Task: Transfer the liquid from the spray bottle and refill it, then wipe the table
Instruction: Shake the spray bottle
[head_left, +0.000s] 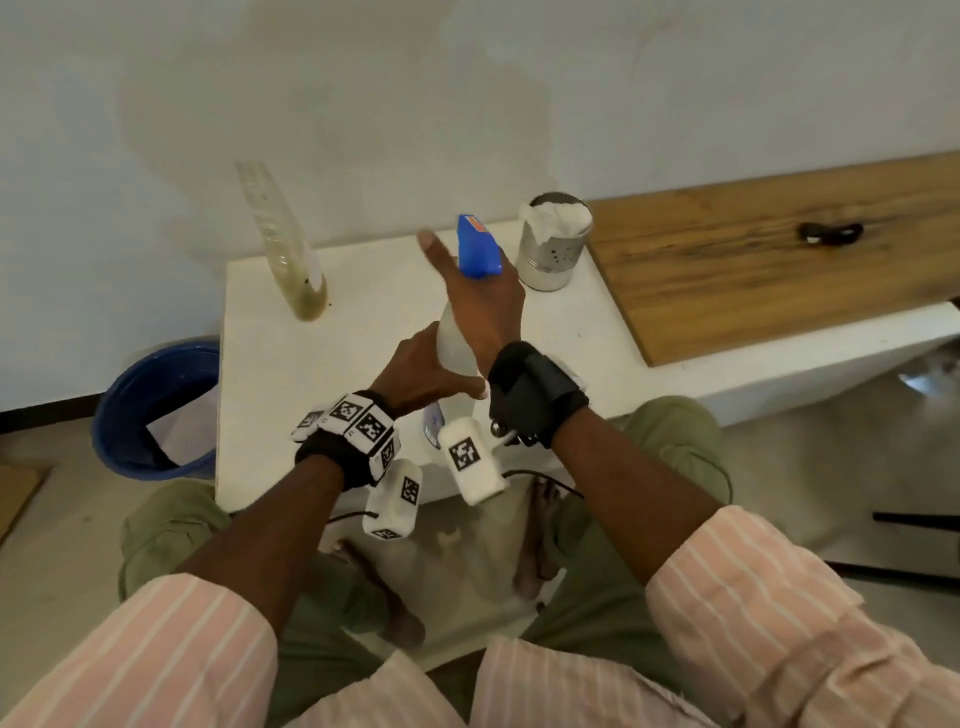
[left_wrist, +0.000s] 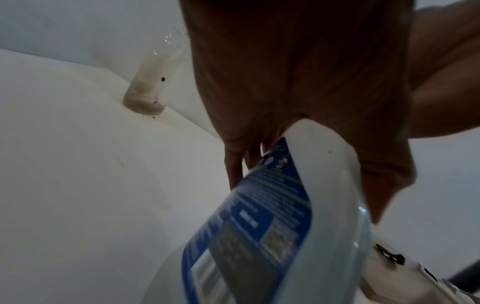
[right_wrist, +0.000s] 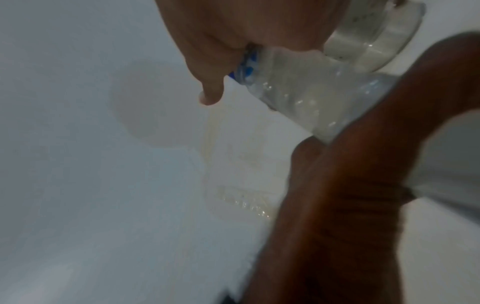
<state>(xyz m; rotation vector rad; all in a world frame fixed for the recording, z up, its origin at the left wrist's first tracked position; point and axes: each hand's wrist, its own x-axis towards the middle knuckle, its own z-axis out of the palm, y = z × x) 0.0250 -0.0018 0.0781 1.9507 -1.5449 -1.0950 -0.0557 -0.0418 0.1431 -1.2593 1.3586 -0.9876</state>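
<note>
From the head view, the left hand (head_left: 415, 371) is gripping the body of the spray bottle (head_left: 457, 343) above the white table (head_left: 270, 395), while the right hand (head_left: 480, 306) is wrapping its neck under the blue sprayer (head_left: 479, 248), forefinger sticking out. A tall clear bottle (head_left: 283, 244) and a metal tin (head_left: 553, 244) are standing behind.

The left wrist view is showing fingers (left_wrist: 235, 164) curling around the labelled bottle.

In the right wrist view, fingers (right_wrist: 207, 67) are closing on the neck.

Home room: low white table (head_left: 291, 364), stained wall (head_left: 332, 104), bucket (head_left: 156, 410).
</note>
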